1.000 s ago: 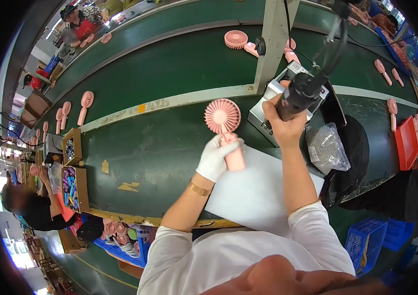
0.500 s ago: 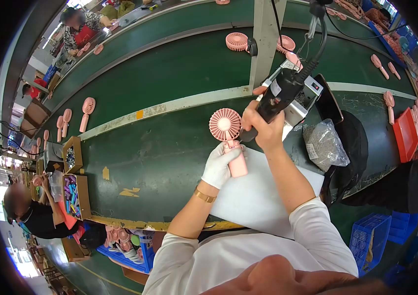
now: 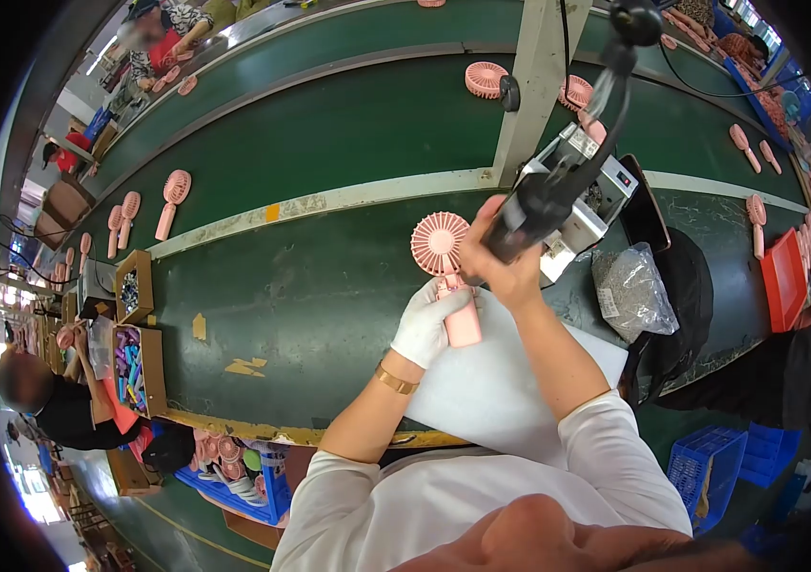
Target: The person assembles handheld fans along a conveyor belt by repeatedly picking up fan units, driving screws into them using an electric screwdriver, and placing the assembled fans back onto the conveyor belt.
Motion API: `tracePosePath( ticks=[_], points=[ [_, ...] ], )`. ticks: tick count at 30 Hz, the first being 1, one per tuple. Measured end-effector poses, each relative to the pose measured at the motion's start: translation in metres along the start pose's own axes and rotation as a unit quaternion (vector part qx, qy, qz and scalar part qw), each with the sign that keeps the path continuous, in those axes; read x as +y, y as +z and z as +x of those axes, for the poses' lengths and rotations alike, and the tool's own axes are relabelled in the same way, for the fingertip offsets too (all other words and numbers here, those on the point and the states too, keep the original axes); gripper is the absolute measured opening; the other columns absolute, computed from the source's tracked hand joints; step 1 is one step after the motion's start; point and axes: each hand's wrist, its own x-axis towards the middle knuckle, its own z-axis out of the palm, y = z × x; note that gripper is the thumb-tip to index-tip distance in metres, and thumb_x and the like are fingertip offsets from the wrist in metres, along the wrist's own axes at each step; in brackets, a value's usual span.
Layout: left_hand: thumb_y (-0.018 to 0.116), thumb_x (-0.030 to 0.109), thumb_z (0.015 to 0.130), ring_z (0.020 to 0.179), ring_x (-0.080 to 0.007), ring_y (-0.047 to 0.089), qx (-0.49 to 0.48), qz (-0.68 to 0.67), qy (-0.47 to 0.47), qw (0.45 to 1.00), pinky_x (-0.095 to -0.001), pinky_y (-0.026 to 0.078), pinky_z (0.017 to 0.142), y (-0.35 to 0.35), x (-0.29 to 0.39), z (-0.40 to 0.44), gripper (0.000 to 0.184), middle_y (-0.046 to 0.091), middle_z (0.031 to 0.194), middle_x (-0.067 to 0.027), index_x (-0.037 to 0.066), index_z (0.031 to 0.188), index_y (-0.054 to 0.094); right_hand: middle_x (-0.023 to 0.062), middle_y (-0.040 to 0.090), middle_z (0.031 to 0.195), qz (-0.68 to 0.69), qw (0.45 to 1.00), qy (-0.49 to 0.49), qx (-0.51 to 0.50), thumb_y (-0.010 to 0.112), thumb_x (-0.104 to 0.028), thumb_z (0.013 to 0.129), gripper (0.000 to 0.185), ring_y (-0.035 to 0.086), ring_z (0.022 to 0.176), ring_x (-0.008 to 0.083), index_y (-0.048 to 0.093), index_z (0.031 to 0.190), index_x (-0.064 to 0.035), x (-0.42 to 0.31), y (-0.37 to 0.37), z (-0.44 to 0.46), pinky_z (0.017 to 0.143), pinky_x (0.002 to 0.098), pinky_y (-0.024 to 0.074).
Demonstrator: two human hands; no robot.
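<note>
My left hand (image 3: 427, 320), in a white glove, is closed around the handle of a pink handheld fan (image 3: 441, 244). The fan lies face up, with its round grille toward the far side and the handle's end toward me, above a white foam sheet (image 3: 482, 396). Beside the grille, my bare right hand (image 3: 508, 267) grips a black electric screwdriver (image 3: 531, 212) that hangs from a cable and is blurred by motion. Fingers hide the screwdriver's tip, so whether it touches the fan cannot be seen.
A metal box-shaped machine (image 3: 591, 205) stands just beyond my right hand, with a clear bag of small parts (image 3: 634, 291) nearby. Pink fans (image 3: 174, 202) lie on the green conveyor (image 3: 329, 143). Boxes of parts (image 3: 151, 372) stand left; a red tray (image 3: 785, 281) is right. Co-workers sit around.
The screwdriver has tilted and lifted slightly in my right hand, its tip no longer showing beside the fan's neck. My left hand still holds the fan. The view has shifted a little.
</note>
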Motion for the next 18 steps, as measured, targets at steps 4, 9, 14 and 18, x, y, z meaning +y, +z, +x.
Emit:
tracePosePath(
  ticks=[4, 9, 14, 18],
  points=[
    [0.058, -0.005, 0.084, 0.091, -0.0188, 0.063, 0.034, -0.044, 0.016, 0.998, -0.0333, 0.055, 0.081, -0.004, -0.003, 0.006, 0.032, 0.061, 0.107, -0.0097, -0.003, 0.115, 0.052, 0.0109, 0.066, 0.091, -0.368, 0.881, -0.272, -0.120, 0.084, -0.014, 0.059, 0.061, 0.067, 0.077, 0.0211, 0.055, 0.111, -0.0009, 0.016, 0.006, -0.006, 0.072, 0.0290, 0.0519],
    [0.051, -0.011, 0.083, 0.098, -0.0197, 0.062, 0.010, -0.042, 0.021, 0.999, -0.0334, 0.055, 0.085, -0.027, -0.013, 0.013, 0.033, 0.061, 0.109, -0.0095, -0.002, 0.115, 0.053, 0.0042, 0.063, 0.075, -0.381, 0.876, -0.273, -0.110, 0.085, -0.015, 0.062, 0.050, 0.062, 0.065, 0.0148, 0.055, 0.101, -0.0040, 0.008, 0.017, -0.005, 0.065, 0.0273, 0.0502],
    [0.058, -0.005, 0.083, 0.091, -0.0181, 0.063, 0.028, 0.020, 0.015, 0.999, -0.0296, 0.054, 0.081, 0.007, 0.001, 0.003, 0.029, 0.061, 0.104, -0.0086, -0.001, 0.111, 0.052, 0.0086, 0.065, 0.090, -0.368, 0.915, -0.165, -0.020, 0.083, -0.012, 0.061, 0.056, 0.065, 0.074, 0.0169, 0.056, 0.109, -0.0010, -0.001, 0.011, -0.011, 0.069, 0.0268, 0.0513],
    [0.065, 0.000, 0.081, 0.081, -0.0174, 0.062, 0.051, 0.088, -0.010, 0.995, -0.0311, 0.055, 0.073, 0.015, 0.004, -0.003, 0.030, 0.060, 0.099, -0.0085, 0.002, 0.107, 0.050, 0.0058, 0.061, 0.078, -0.306, 0.904, -0.287, 0.083, 0.072, 0.002, 0.072, 0.047, 0.058, 0.065, 0.0119, 0.048, 0.113, 0.0006, -0.034, -0.011, 0.001, 0.061, 0.0238, 0.0465]
  ],
)
